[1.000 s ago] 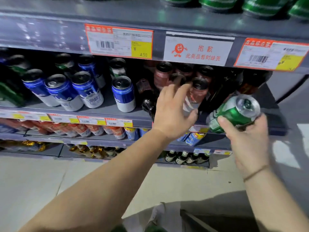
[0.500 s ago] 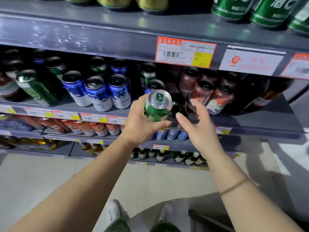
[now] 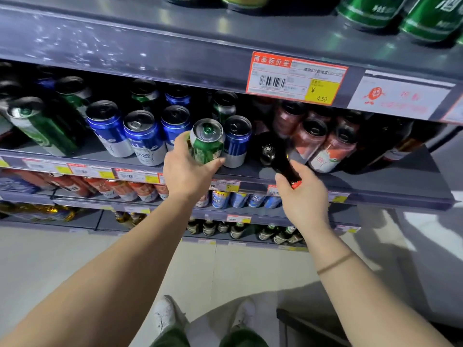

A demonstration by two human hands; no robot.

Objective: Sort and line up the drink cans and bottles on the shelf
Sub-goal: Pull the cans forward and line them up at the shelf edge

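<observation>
My left hand (image 3: 186, 171) grips a green can (image 3: 206, 141) upright at the front edge of the grey shelf (image 3: 250, 175), right beside a blue-and-white can (image 3: 235, 141). My right hand (image 3: 302, 194) holds a dark brown bottle (image 3: 276, 156) by its lower part, tilted with its top pointing back into the shelf. More blue-and-white cans (image 3: 144, 136) stand in rows to the left. Reddish cans (image 3: 323, 144) are packed to the right. Green cans (image 3: 45, 126) stand at the far left.
A price tag (image 3: 295, 78) hangs on the upper shelf edge, with green cans (image 3: 431, 16) above it. Lower shelves hold orange-red cans (image 3: 120, 189), small blue cans (image 3: 240, 199) and green bottles (image 3: 275, 232). Bare shelf floor (image 3: 390, 181) lies at the right. My shoes (image 3: 167, 314) stand on the tiled floor.
The green can went from my right hand into my left and now sits lower by the blue cans. My right hand has taken hold of the dark bottle. The view shifted left.
</observation>
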